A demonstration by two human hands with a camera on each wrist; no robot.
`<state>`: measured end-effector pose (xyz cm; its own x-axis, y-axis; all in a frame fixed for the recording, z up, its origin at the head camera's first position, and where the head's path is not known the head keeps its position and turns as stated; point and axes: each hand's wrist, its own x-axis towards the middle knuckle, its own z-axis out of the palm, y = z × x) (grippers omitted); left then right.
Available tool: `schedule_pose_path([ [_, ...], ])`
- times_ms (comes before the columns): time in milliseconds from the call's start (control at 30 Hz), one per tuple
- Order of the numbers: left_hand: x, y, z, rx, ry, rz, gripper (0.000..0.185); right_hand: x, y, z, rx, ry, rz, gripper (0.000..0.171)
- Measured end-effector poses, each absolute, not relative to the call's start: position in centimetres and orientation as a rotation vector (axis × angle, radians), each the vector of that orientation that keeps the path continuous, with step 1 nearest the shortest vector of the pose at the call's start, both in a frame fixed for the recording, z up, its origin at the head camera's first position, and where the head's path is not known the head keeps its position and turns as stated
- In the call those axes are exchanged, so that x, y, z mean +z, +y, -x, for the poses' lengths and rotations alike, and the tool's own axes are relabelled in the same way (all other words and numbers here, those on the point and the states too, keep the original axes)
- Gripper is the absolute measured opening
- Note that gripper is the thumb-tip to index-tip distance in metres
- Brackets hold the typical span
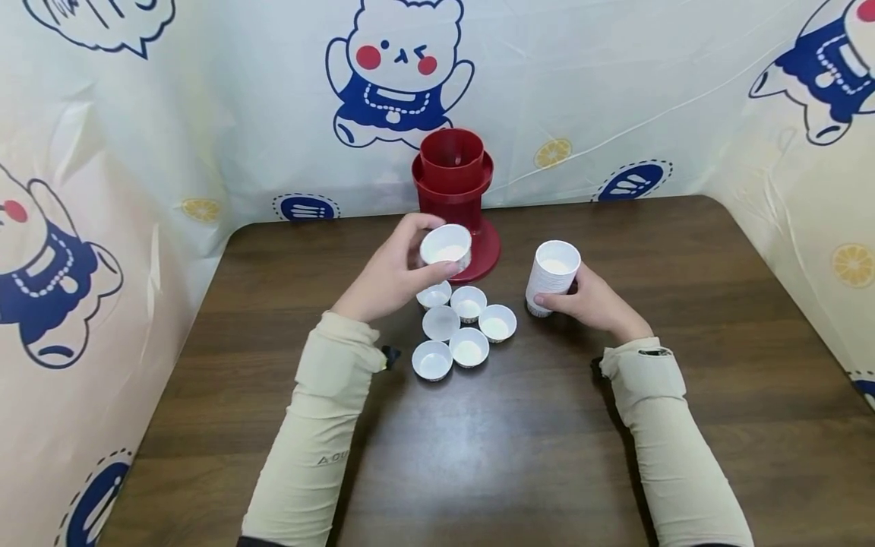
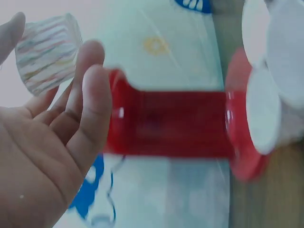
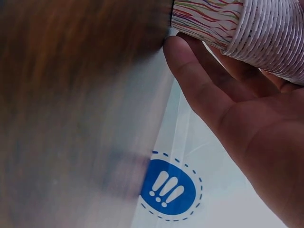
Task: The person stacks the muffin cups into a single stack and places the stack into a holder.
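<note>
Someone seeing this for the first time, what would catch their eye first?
Probably the red stand at the back of the table, before the pale backdrop. Just in front, the left hand holds one white cup; to the right, the right hand grips a stack of cups. Small cups cluster nearer the viewer.

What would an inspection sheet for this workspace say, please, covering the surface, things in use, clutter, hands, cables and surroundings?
Surface: brown table, wood-grained.
Job's things: six cups seen clustered on the table; stack of cups to their right; red stand at the far side.
Clutter: nothing seen.
Hands: left hand pinches a single cup in front of the stand; right hand holds the stack.
Cables: nothing seen for certain.
Surroundings: pale backdrop with cartoon prints behind and on both sides.
</note>
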<state>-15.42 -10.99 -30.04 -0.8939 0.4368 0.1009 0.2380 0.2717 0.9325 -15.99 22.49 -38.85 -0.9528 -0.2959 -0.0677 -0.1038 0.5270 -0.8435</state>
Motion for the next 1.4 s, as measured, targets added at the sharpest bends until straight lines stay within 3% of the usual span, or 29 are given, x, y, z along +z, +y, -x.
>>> schedule_pose_path([
  [467, -30.0, -2.4, 18.1, 1.530, 2.345, -0.763, 0.064, -39.1, 22.8, 16.3, -1.413, 2.546, 0.394, 0.072],
  [1400, -31.4, -0.4, 17.8, 1.510, 2.296, -0.762, 0.061, -38.8, 22.5, 16.0, -1.381, 2.567, 0.386, 0.073],
])
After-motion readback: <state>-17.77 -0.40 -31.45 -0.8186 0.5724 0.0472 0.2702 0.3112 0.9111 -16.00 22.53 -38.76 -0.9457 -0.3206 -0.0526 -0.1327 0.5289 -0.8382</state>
